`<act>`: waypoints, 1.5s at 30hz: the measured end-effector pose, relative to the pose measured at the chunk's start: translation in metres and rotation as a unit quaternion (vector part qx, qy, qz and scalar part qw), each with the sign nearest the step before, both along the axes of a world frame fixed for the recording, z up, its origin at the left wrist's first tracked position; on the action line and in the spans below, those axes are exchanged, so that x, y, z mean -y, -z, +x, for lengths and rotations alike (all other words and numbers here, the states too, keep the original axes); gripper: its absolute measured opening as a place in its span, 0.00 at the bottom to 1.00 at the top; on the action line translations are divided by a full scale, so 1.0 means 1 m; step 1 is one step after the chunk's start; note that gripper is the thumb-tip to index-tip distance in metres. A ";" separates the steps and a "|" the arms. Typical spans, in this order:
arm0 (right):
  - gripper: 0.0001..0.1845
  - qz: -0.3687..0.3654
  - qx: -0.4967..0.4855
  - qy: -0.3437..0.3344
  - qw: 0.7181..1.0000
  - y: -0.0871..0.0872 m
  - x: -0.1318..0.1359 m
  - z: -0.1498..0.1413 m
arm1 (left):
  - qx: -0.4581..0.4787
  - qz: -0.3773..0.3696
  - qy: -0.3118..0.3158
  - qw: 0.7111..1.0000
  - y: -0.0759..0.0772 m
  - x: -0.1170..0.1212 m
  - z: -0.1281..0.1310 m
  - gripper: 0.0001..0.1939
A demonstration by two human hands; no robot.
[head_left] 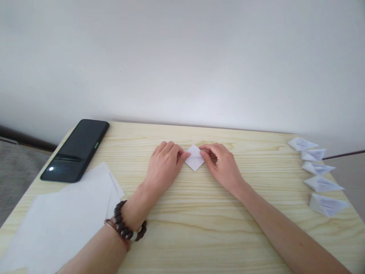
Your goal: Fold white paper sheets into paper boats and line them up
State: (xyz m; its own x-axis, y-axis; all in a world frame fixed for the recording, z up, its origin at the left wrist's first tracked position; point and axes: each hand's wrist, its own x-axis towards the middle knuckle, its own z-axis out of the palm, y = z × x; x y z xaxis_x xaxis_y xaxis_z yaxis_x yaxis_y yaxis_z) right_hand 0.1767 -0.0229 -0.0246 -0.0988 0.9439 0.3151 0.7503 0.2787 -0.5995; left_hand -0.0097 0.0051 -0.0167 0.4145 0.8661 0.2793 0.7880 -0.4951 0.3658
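A small folded paper [195, 159], white and diamond-shaped, is between my two hands over the middle of the wooden table. My left hand [167, 161] pinches its left corner, with the thumb on top and the fingers curled. At the opposite corner, my right hand [221, 163] grips the paper between thumb and forefinger. One corner of the diamond points away from me and another toward me. A faint crease runs across its middle. The undersides of the fingers are hidden.
Several folded paper boats [323, 183] stand in a column along the table's right edge. At the left lie loose white paper sheets [68, 220], partly under my left forearm. A black phone [76, 150] rests beyond them. A white wall [182, 68] rises behind the wooden table [199, 236].
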 end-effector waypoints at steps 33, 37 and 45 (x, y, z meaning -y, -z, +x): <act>0.05 -0.046 -0.047 -0.007 0.998 -0.003 -0.003 0.002 | -0.051 -0.027 -0.029 0.998 -0.002 0.002 0.006 0.07; 0.05 -0.062 -0.063 -0.028 0.996 -0.005 -0.007 0.011 | -0.021 -0.040 -0.026 0.999 0.000 0.002 0.004 0.11; 0.03 -0.037 -0.057 -0.026 0.997 -0.003 -0.006 0.013 | -0.017 -0.020 -0.012 1.000 0.003 -0.001 -0.003 0.14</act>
